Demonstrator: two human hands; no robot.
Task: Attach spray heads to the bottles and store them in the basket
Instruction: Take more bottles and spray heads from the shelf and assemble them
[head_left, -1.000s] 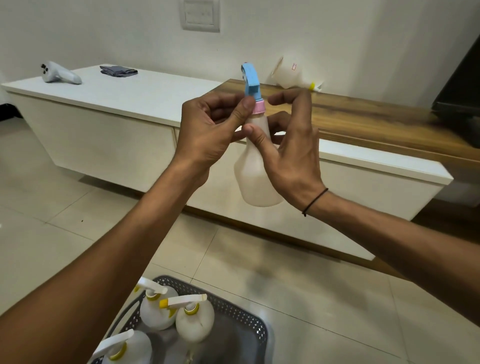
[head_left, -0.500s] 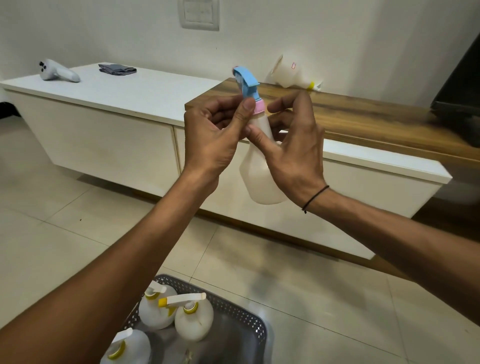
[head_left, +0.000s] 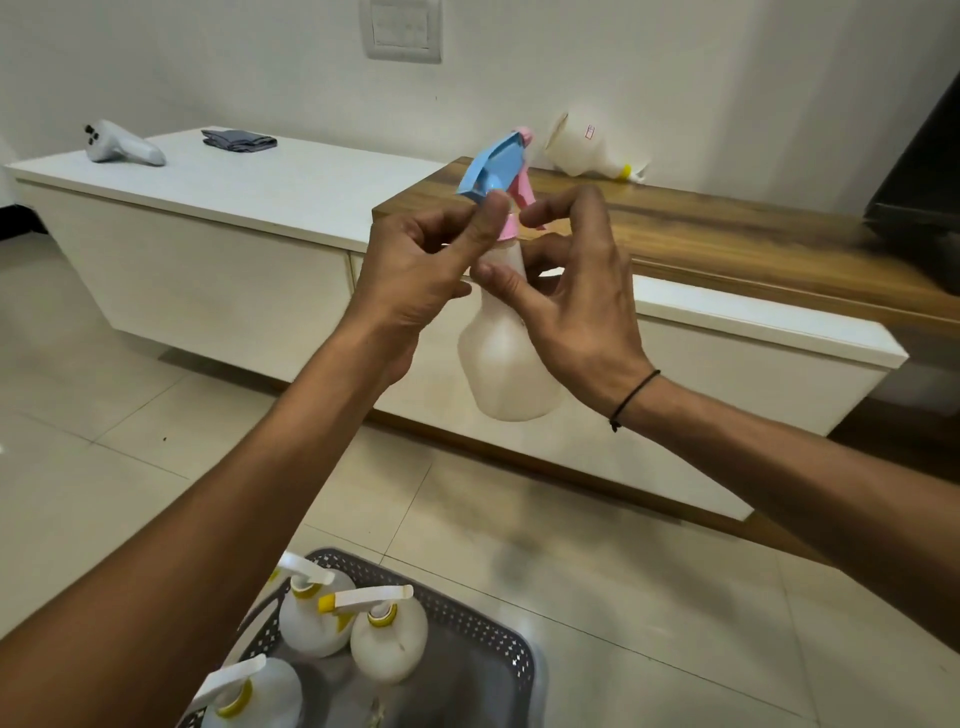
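Note:
I hold a white bottle (head_left: 506, 364) in the air in front of the cabinet. A blue and pink spray head (head_left: 496, 166) sits on its neck, turned with its nozzle to the left. My left hand (head_left: 415, 275) pinches the pink collar and the head's base. My right hand (head_left: 576, 301) grips the bottle's neck with thumb and fingers. On the floor below stands a grey perforated basket (head_left: 498, 649) holding three white bottles with white and yellow spray heads (head_left: 363, 597). Another white bottle (head_left: 584, 148) lies on its side on the wooden counter.
A low white cabinet (head_left: 260, 182) with a wooden top section (head_left: 727, 234) runs along the wall. On it lie a white controller (head_left: 122, 150) and a folded grey cloth (head_left: 236, 140). A dark object (head_left: 919, 208) stands at the far right. The floor is pale tile.
The spray head has rotated on the bottle's neck, its nozzle swinging round to the left. The bottle has tilted slightly and both hands have shifted their grip.

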